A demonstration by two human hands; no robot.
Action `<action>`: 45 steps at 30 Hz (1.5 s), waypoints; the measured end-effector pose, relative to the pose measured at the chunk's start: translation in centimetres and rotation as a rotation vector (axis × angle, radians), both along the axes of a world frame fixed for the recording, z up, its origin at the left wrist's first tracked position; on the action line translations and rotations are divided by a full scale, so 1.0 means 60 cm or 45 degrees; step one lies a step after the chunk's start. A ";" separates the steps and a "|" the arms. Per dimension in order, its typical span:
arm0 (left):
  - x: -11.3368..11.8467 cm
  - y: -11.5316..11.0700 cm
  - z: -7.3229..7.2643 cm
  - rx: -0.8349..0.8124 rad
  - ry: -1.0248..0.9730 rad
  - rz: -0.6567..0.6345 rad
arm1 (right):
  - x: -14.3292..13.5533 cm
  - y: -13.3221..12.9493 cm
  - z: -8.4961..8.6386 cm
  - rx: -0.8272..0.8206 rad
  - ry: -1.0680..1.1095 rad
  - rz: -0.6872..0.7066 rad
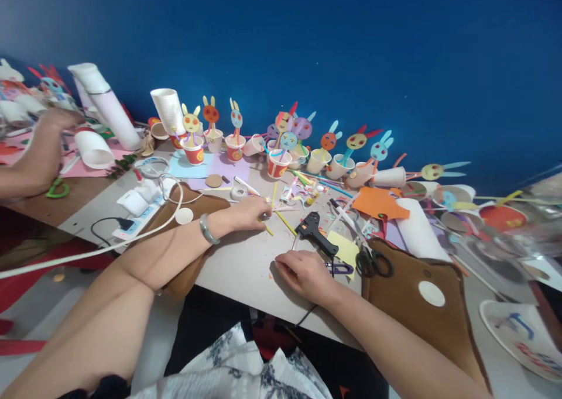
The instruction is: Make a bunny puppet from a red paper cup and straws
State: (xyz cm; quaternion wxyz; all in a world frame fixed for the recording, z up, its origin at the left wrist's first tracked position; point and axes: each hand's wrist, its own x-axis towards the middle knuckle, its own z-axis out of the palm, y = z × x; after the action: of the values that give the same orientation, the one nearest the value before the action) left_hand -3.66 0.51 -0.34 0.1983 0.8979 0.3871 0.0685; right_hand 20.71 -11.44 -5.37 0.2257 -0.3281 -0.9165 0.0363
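Note:
My left hand (251, 213) rests on the table with its fingers curled down. A small dark thing shows at the fingertips, too small to name, and a thin yellow stick (269, 231) lies by them. My right hand (302, 273) lies closer to the table's front edge, fingers bent together, with nothing visible in it. Just beyond it is a black hot glue gun (317, 235). A purple-handled tool (340, 268) lies beside the right wrist, near black-handled scissors (374, 262). Another yellow stick (286, 223) is between the hands and the paper scraps.
Paper cups (279, 164) with rabbit-faced figures line the blue wall. A power strip (139, 219) with a white cable (109, 248) is at left, near a tall white flask (105, 106). Brown bear-shaped pads (408, 305) lie on the table. Another person's arm (35, 147) reaches in far left.

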 end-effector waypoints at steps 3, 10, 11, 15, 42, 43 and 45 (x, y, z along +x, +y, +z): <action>-0.001 0.002 -0.003 -0.009 -0.008 0.008 | 0.001 0.002 -0.003 -0.032 -0.023 -0.001; -0.001 -0.005 0.002 -0.049 -0.052 0.042 | 0.002 0.003 -0.005 -0.055 -0.027 0.002; 0.000 -0.007 0.004 -0.047 -0.044 0.042 | 0.002 0.003 -0.006 -0.049 -0.024 0.004; 0.003 -0.011 0.007 -0.013 0.021 0.032 | 0.001 0.003 -0.006 -0.014 -0.018 0.002; 0.001 0.025 -0.011 0.007 -0.122 0.185 | -0.003 0.018 0.026 0.252 -0.209 -0.053; 0.000 0.024 -0.009 -0.005 -0.124 0.189 | -0.001 0.020 0.035 0.286 -0.230 -0.095; 0.000 0.022 -0.005 -0.015 -0.133 0.188 | 0.006 0.024 0.057 0.327 -0.273 -0.256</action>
State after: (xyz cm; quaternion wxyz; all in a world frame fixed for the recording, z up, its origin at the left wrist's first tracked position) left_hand -3.69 1.83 -0.61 0.2180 0.8610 0.4416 0.1273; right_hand 21.09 -10.01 -1.97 0.1692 -0.3887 -0.8950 -0.1388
